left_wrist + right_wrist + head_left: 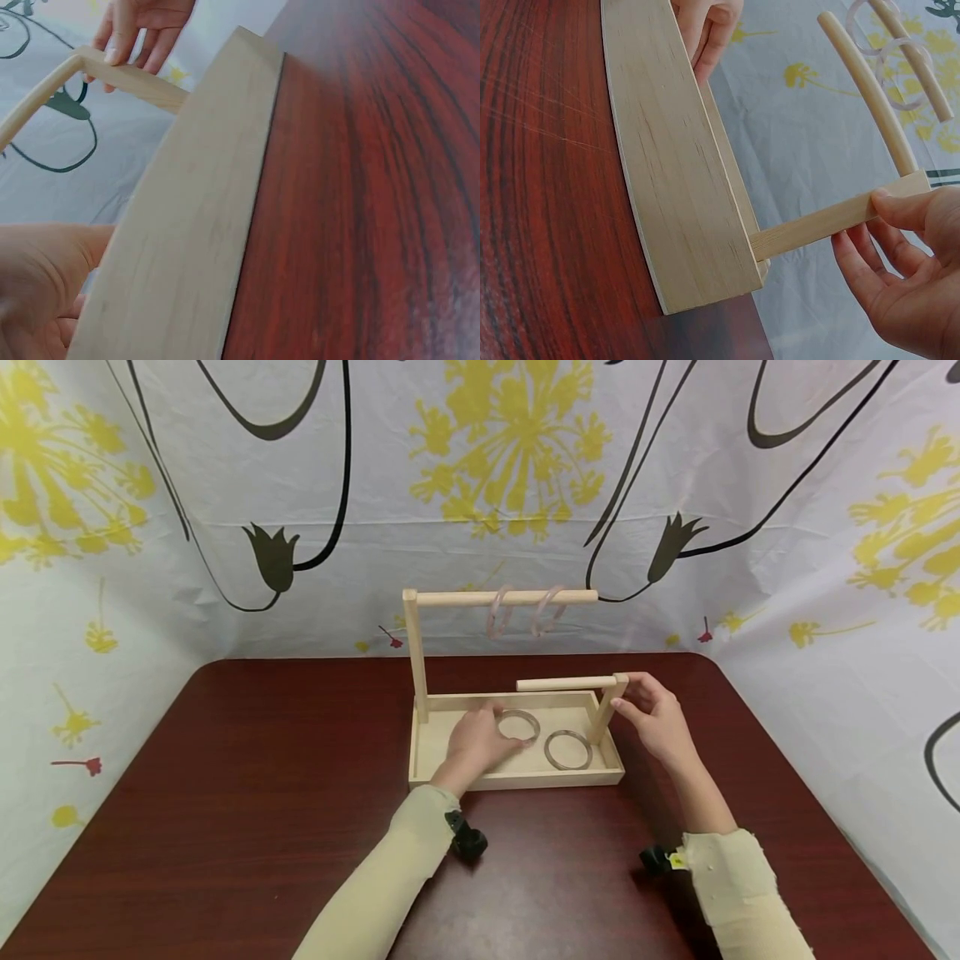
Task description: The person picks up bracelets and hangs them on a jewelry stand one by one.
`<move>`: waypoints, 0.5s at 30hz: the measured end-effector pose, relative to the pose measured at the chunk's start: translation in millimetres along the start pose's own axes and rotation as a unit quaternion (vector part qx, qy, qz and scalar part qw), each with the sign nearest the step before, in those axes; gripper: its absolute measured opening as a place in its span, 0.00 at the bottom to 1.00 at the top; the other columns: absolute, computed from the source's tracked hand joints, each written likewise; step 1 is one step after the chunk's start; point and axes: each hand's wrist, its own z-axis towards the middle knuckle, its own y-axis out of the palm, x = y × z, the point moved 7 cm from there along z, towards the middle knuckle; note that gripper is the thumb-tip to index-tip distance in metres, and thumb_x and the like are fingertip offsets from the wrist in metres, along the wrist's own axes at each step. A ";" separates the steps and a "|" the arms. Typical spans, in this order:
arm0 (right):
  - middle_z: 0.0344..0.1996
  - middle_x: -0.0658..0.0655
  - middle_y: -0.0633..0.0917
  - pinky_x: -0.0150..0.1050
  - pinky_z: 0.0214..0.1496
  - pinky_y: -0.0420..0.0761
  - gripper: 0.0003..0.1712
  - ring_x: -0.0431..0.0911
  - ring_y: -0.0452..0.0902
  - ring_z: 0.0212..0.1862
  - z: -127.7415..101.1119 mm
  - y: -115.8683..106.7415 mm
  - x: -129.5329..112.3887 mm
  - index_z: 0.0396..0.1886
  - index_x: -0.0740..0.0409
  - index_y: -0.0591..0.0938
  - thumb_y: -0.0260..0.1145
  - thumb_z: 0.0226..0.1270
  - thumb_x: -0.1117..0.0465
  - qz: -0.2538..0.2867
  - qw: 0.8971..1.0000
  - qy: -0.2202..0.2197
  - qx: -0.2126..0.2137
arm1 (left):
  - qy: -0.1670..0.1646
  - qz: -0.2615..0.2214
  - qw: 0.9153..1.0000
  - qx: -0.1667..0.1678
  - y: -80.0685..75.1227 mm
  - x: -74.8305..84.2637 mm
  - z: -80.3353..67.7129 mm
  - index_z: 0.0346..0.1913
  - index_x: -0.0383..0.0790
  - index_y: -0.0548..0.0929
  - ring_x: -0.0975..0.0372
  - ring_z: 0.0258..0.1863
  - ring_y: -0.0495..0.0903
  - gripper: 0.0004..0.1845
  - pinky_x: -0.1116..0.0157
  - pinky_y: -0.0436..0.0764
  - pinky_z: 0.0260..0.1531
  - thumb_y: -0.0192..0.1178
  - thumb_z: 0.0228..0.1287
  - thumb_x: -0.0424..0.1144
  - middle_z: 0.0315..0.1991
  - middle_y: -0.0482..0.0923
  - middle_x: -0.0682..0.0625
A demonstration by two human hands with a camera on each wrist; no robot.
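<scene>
Dark red wooden table [225,827], floral white-and-yellow cloth backdrop [480,485]

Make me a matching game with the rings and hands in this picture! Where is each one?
Things:
1. pink rings
2. left hand
3. right hand
4. silver ring

Places:
A. holds the short post
B. lies alone in the tray
C. hang on the top bar
D. on a ring in the tray

Pairs: 1-C, 2-D, 3-A, 4-B

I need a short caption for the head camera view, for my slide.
Left hand picks a metal ring from the wooden tray; right hand steadies the short post.
</scene>
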 end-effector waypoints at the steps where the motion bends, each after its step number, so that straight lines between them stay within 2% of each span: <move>1: 0.51 0.71 0.84 0.17 0.46 0.74 0.18 0.21 0.75 0.44 0.1 -0.1 0.2 0.57 0.67 0.77 0.65 0.69 0.69 -0.002 1.000 0.000 0.000 | 0.002 -0.004 1.000 0.000 -1.1 -0.7 -0.2 0.65 0.45 0.74 0.56 0.45 0.84 0.39 0.60 0.82 0.46 0.75 0.51 0.55 0.45 0.87 0.49; 4: 0.51 0.70 0.84 0.17 0.45 0.74 0.18 0.20 0.74 0.44 0.1 -0.4 0.5 0.57 0.67 0.77 0.66 0.69 0.69 -0.007 1.000 -0.001 0.003 | 0.006 -0.016 1.000 0.006 -4.2 -3.5 -0.6 0.63 0.45 0.77 0.56 0.44 0.83 0.37 0.59 0.81 0.46 0.75 0.51 0.55 0.43 0.86 0.49; 8: 0.50 0.67 0.85 0.18 0.45 0.74 0.18 0.21 0.75 0.44 0.2 -0.3 0.6 0.57 0.66 0.77 0.66 0.69 0.69 -0.003 1.000 -0.002 0.002 | 0.009 -0.032 0.999 0.017 -6.8 -7.6 -0.7 0.61 0.45 0.79 0.56 0.46 0.82 0.35 0.58 0.80 0.48 0.76 0.51 0.55 0.48 0.84 0.48; 15: 0.46 0.50 0.87 0.18 0.46 0.74 0.18 0.22 0.76 0.44 0.0 -0.5 0.6 0.56 0.66 0.77 0.66 0.69 0.68 0.003 1.000 -0.002 0.002 | 0.015 -0.069 0.997 0.025 -11.5 -11.6 -3.3 0.58 0.42 0.79 0.55 0.46 0.81 0.34 0.58 0.80 0.47 0.77 0.50 0.54 0.49 0.84 0.47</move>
